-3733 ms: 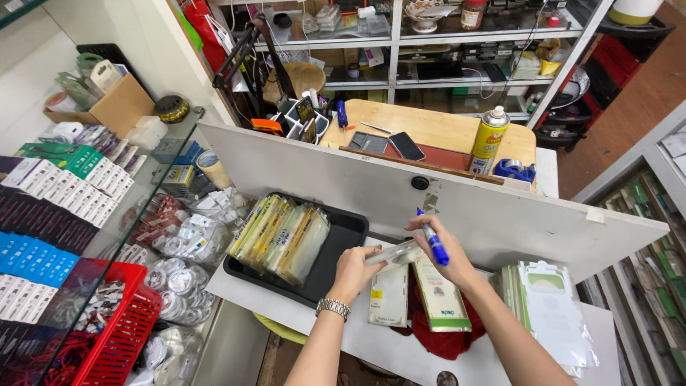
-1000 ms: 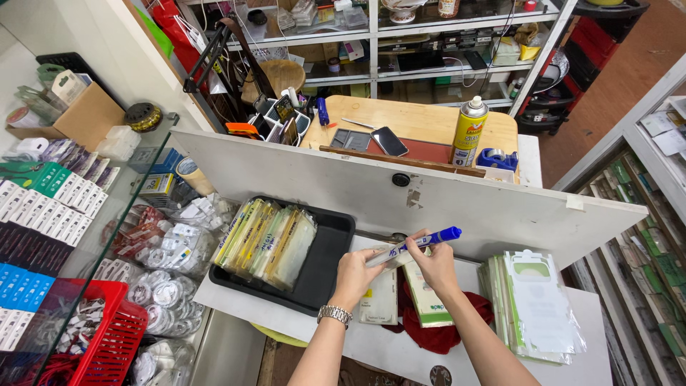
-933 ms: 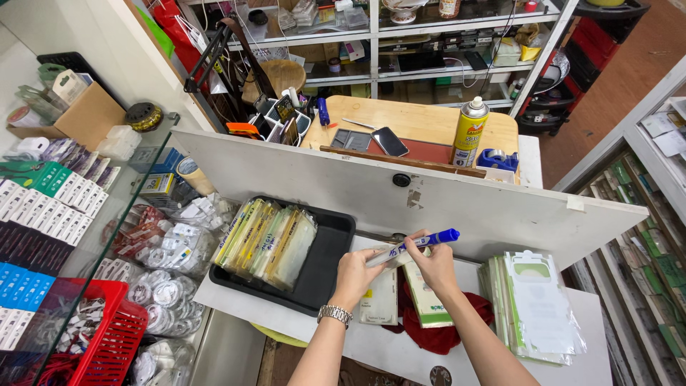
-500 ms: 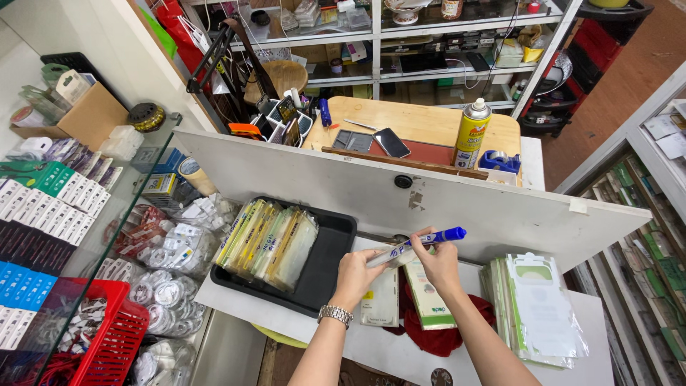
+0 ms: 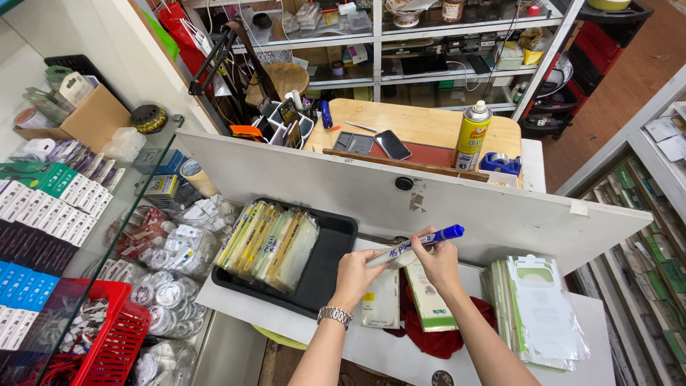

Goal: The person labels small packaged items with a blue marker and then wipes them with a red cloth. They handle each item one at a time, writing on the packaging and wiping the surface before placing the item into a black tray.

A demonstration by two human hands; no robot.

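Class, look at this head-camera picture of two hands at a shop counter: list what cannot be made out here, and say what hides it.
1. The clear packet in the left hand: its contents, covered by both hands.
2. The blue marker in the right hand: its tip, too small to tell.
3. The red cloth: its full shape, under flat packets.
4. The stack of packets at right: how many, since they overlap.
5. The black tray: its floor, partly covered by upright packets.

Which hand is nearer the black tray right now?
Left. The left hand holds the clear packet just right of the black tray; the right hand, holding a blue marker, is farther right.
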